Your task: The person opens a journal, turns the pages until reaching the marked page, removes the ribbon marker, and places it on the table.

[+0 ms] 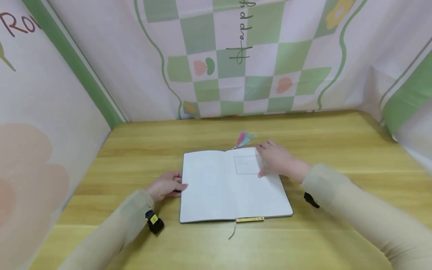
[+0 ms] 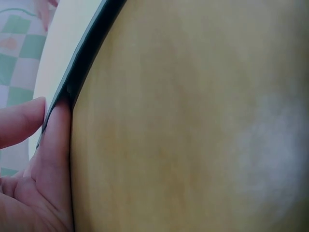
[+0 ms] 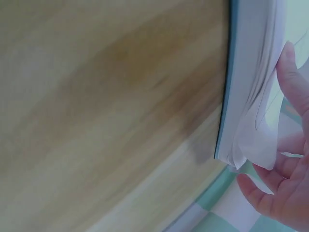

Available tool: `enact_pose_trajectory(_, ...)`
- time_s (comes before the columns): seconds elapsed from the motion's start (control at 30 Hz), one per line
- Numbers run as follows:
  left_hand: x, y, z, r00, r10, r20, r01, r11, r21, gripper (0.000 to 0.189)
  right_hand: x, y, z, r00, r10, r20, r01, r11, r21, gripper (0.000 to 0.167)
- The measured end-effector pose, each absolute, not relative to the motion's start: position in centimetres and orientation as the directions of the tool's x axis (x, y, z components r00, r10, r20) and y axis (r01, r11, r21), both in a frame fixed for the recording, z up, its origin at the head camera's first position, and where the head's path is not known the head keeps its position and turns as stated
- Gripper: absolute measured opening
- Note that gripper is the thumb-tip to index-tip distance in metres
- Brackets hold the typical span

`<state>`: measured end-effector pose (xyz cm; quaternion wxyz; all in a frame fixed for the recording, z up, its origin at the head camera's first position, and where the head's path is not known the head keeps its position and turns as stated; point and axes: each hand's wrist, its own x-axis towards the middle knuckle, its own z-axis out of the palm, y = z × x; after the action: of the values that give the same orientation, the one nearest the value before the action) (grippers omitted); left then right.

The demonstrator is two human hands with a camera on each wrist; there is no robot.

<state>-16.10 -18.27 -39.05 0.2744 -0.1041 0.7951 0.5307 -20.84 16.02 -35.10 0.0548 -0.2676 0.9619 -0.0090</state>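
An open notebook (image 1: pixel 206 187) lies on the table with its white pages up; a printed box outline marks the right-hand page. My left hand (image 1: pixel 166 184) holds the left edge, thumb over the page and fingers at the dark cover (image 2: pixel 84 60). At the top right corner, my right hand (image 1: pixel 278 159) pinches pages (image 3: pixel 258 140), thumb on top and fingers behind. These page corners bend away from the stack in the right wrist view. A pink and blue tassel (image 1: pixel 243 139) sticks out beyond the top edge.
The wooden table (image 1: pixel 145 142) meets a checkered green and white cloth (image 1: pixel 249 90) at the back. A yellow strip (image 1: pixel 249 219) and a thin ribbon (image 1: pixel 233 230) protrude from the notebook's bottom edge. Another cloth (image 1: pixel 67 93) hangs along the left side.
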Motion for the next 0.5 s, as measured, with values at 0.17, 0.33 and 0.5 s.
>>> enact_pose_trajectory(0.17, -15.9, -18.4, -39.3, -0.825, 0.126, -0.551, -0.46, 0.416, 0.784, 0.056, -20.5, 16.3, -35.6, -0.845, -0.534, -0.027, -0.522, 0.835, -0.176, 0.085)
enact_pose_trajectory(0.33, -16.1, -18.5, -39.8, -0.827, 0.13, -0.548, -0.46, 0.404, 0.791, 0.053, -19.6, 16.7, -36.0, -0.809, -0.577, 0.113, -0.586, 0.774, -0.241, 0.053)
enact_pose_trajectory(0.5, -16.4, -18.5, -39.9, -0.828, 0.131, -0.545, -0.459, 0.4, 0.793, 0.052, -19.4, 16.9, -36.2, -0.833, -0.521, 0.185, -0.552, 0.767, -0.326, 0.038)
